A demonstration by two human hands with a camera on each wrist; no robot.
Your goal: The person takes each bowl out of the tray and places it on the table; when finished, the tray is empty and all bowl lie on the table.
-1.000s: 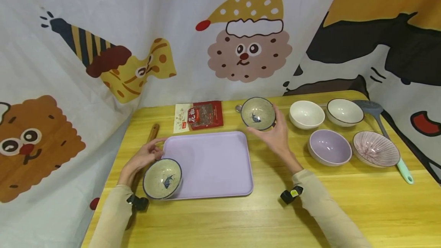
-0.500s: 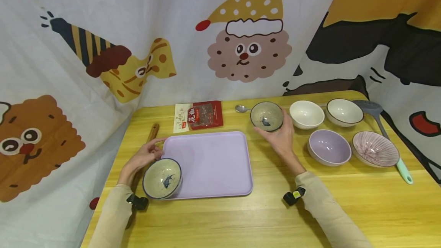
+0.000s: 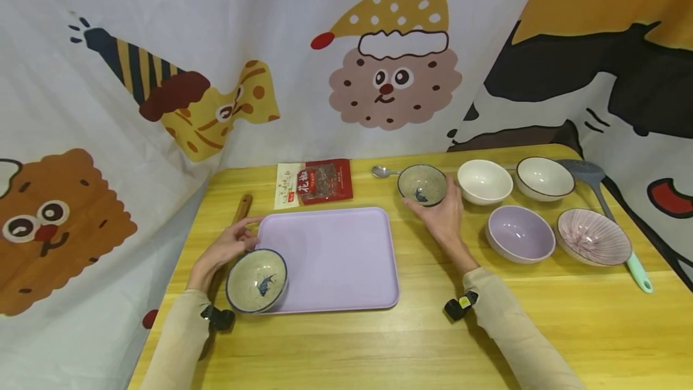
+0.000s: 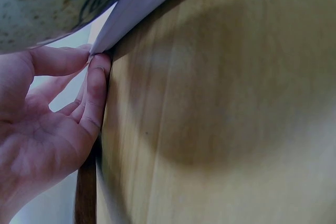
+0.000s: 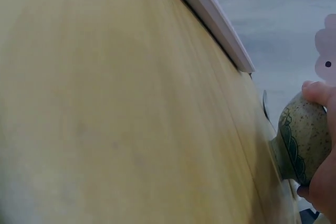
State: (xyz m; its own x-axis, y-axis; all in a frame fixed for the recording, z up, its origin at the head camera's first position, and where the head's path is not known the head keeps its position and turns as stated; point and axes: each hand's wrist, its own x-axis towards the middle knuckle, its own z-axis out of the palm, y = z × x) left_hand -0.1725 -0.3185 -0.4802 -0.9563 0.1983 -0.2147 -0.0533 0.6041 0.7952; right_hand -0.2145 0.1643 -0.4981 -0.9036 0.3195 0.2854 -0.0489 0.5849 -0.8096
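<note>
Over on the left, the left hand (image 3: pixel 224 250) rests at the near-left corner of the lilac tray (image 3: pixel 330 257), fingers nearly straight and lightly touching its edge. A speckled fish bowl (image 3: pixel 257 280) sits tipped against that same corner, half on the rim, half over the counter (image 3: pixel 379 342). I can't tell whether the hand actually grips the bowl or only steadies it. If the bowl is to settle properly, I'd say it wants its foot brought flat onto the tray rather than left leaning on the rim, where it could slide.

Further right, the right hand (image 3: pixel 440 212) cups a second fish bowl (image 3: pixel 422 185), thumb and fingers curled round its lower wall. That bowl stands beyond the tray's far-right corner, just beside a white bowl (image 3: pixel 484 181) and near a spoon (image 3: pixel 381 171). A firm hold low on the wall, clear of its neighbour, looks the safe way to handle it.

The head view lays out everything, including the spice packet (image 3: pixel 314 182), the lilac bowl (image 3: pixel 521 234) and the ribbed pink bowl (image 3: pixel 594 236). The left wrist view adds what it cannot: fingertips (image 4: pixel 98 72) pressed right at the tray's corner under the bowl's patterned belly. The right wrist view shows the green band on the held bowl's outside and its narrow foot meeting the wood.
</note>
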